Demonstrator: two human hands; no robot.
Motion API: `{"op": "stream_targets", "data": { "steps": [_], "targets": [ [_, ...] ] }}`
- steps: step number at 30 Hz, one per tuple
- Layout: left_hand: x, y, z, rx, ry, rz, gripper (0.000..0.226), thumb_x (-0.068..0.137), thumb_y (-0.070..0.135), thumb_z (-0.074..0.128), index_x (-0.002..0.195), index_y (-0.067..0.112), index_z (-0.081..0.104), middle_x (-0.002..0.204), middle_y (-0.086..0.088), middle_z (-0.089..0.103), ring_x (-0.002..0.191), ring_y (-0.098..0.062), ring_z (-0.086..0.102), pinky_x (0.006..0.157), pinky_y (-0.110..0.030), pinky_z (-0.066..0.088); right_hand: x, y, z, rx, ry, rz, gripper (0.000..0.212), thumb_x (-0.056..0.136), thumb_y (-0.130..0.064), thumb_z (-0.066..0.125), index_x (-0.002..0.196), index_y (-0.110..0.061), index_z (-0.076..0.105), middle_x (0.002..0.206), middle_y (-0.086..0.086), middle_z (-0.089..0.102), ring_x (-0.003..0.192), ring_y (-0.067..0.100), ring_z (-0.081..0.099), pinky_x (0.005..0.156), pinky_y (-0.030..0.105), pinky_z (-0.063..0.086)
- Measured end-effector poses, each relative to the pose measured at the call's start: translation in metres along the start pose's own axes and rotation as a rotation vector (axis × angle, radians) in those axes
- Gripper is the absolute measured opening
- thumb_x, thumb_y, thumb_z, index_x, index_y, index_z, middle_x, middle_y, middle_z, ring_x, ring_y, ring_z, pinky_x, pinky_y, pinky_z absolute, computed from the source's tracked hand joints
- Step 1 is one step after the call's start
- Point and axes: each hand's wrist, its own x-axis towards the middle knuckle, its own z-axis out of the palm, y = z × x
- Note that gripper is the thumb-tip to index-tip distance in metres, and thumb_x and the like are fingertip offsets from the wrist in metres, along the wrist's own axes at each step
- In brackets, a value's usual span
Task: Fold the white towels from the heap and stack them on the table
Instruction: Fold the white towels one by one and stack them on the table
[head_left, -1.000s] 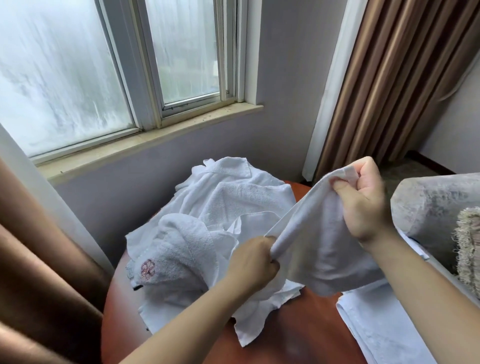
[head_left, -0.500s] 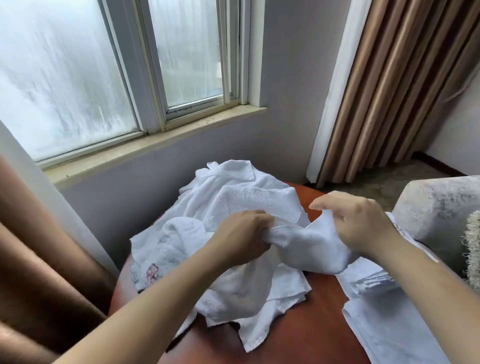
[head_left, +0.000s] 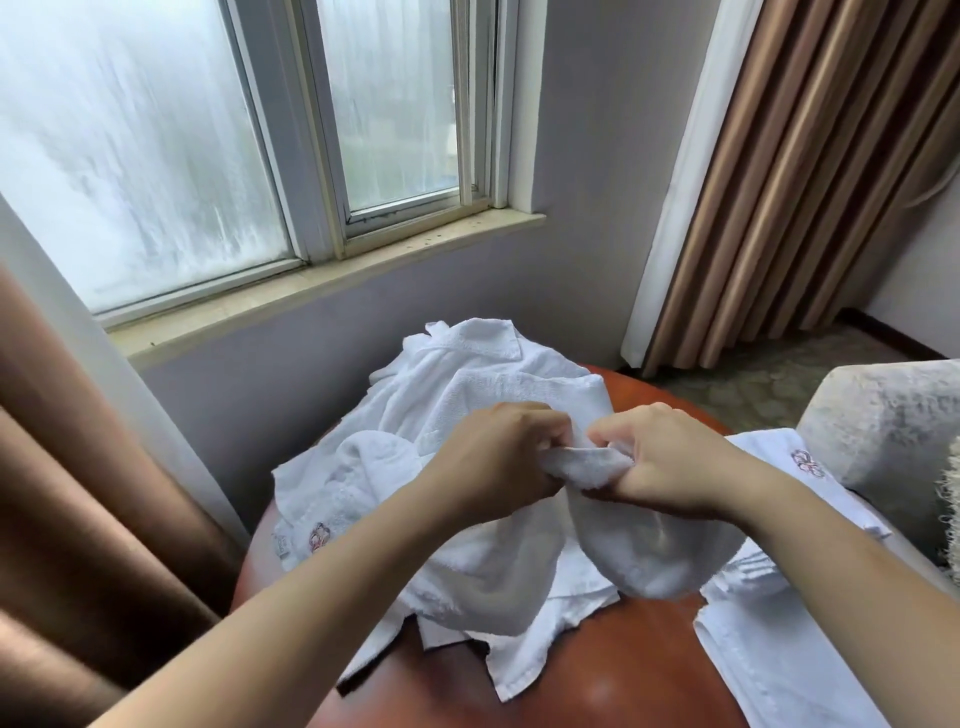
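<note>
Both hands have come together above the heap (head_left: 467, 395): my right hand (head_left: 670, 462) and left hand (head_left: 498, 457) pinch one towel (head_left: 649, 551), corners now meeting. I judge the first fold is made; folded towels (head_left: 779, 649) wait right of the heap on the bench (head_left: 597, 691).

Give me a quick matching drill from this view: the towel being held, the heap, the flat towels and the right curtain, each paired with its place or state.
Things:
1. held towel
2. towel heap
3. flat towels
4. right curtain

Places or states:
A. hangs right of the window
B. lies at the right edge of the table
C. piled loose at the table's far side
D. bunched between the left hand and right hand

Pairs: 1-D, 2-C, 3-B, 4-A.
</note>
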Motion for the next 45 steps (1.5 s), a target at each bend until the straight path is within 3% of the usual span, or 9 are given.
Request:
{"op": "stream_targets", "data": {
  "steps": [4, 11, 13, 15, 22, 30, 35, 39, 45],
  "targets": [
    [-0.006, -0.003, -0.001, 0.108, -0.062, -0.032, 0.029, 0.074, 0.024, 0.072, 0.073, 0.023, 0.043, 0.072, 0.009, 0.044, 0.070, -0.015, 0.040, 0.059, -0.029, 0.027, 0.003, 0.011, -0.005, 0.197, 0.127, 0.087, 0.006, 0.059, -0.037, 0.059, 0.062, -0.042, 0.057, 0.052, -0.014, 0.052, 0.061, 0.015, 0.045, 0.058, 0.031, 0.037],
    [-0.025, -0.014, 0.019, -0.176, -0.136, -0.079, 0.027, 0.086, 0.056, 0.056, 0.083, 0.029, 0.056, 0.083, 0.011, 0.046, 0.069, -0.005, 0.042, 0.073, -0.028, 0.033, 0.005, 0.013, -0.014, 0.317, 0.416, 0.135, 0.011, 0.057, -0.033, 0.050, 0.061, -0.025, 0.057, 0.050, -0.013, 0.053, 0.058, 0.015, 0.043, 0.055, 0.029, 0.038],
    [-0.026, -0.018, 0.025, -0.075, -0.086, -0.080, 0.033, 0.086, 0.061, 0.046, 0.090, 0.029, 0.056, 0.084, 0.011, 0.044, 0.075, -0.009, 0.042, 0.076, -0.028, 0.031, 0.005, 0.011, -0.013, 0.301, 0.390, 0.147, 0.003, 0.063, -0.029, 0.059, 0.063, -0.027, 0.057, 0.051, -0.017, 0.054, 0.060, 0.017, 0.043, 0.057, 0.030, 0.038],
    [-0.026, -0.020, 0.032, 0.061, -0.009, -0.080, 0.030, 0.088, 0.052, 0.050, 0.094, 0.025, 0.059, 0.084, 0.011, 0.042, 0.079, -0.014, 0.046, 0.079, -0.030, 0.030, 0.004, 0.011, -0.012, 0.277, 0.385, 0.145, 0.019, 0.071, -0.016, 0.064, 0.058, -0.028, 0.055, 0.051, -0.020, 0.054, 0.061, 0.018, 0.042, 0.058, 0.031, 0.036],
    [-0.034, -0.038, 0.042, 0.168, 0.136, -0.017, 0.008, 0.069, 0.017, 0.053, 0.075, 0.021, 0.055, 0.069, 0.005, 0.056, 0.057, -0.023, 0.052, 0.066, -0.033, 0.046, -0.002, 0.019, -0.017, 0.266, 0.426, 0.200, 0.008, 0.068, -0.026, 0.063, 0.062, -0.027, 0.058, 0.053, -0.011, 0.056, 0.061, 0.019, 0.045, 0.058, 0.030, 0.038],
    [-0.038, -0.068, 0.009, 0.174, -0.055, 0.154, 0.023, 0.079, 0.035, 0.048, 0.066, 0.029, 0.031, 0.072, 0.005, 0.041, 0.059, -0.026, 0.048, 0.060, -0.025, 0.031, -0.017, 0.034, -0.020, 0.140, 0.456, 0.272, 0.023, 0.074, -0.019, 0.063, 0.057, -0.029, 0.052, 0.057, -0.009, 0.055, 0.069, 0.030, 0.048, 0.062, 0.033, 0.034],
    [-0.033, -0.063, -0.007, 0.275, -0.015, 0.299, 0.028, 0.093, 0.043, 0.046, 0.075, 0.022, 0.041, 0.071, 0.001, 0.046, 0.049, -0.023, 0.045, 0.044, -0.022, 0.025, -0.021, 0.050, -0.016, -0.047, 0.371, 0.387, 0.009, 0.079, -0.025, 0.058, 0.073, -0.031, 0.057, 0.083, 0.006, 0.067, 0.079, 0.034, 0.052, 0.068, 0.035, 0.038],
    [-0.030, -0.057, -0.003, 0.281, -0.017, 0.340, 0.036, 0.094, 0.042, 0.043, 0.074, 0.015, 0.055, 0.070, -0.001, 0.050, 0.046, -0.028, 0.048, 0.038, -0.024, 0.032, -0.021, 0.046, -0.020, -0.443, -0.032, 0.419, 0.072, 0.073, -0.042, 0.067, 0.137, -0.039, 0.035, 0.126, -0.014, 0.058, 0.115, 0.023, 0.056, 0.085, 0.033, 0.042],
    [-0.022, -0.024, -0.002, 0.307, -0.013, 0.454, 0.035, 0.095, 0.039, 0.042, 0.079, 0.016, 0.062, 0.071, 0.000, 0.052, 0.045, -0.027, 0.048, 0.038, -0.023, 0.028, -0.020, -0.013, -0.012, -0.506, -0.062, 0.090, 0.096, 0.063, -0.079, 0.060, 0.144, -0.047, 0.019, 0.120, -0.012, 0.052, 0.114, 0.017, 0.055, 0.085, 0.031, 0.041]
  ]
}}
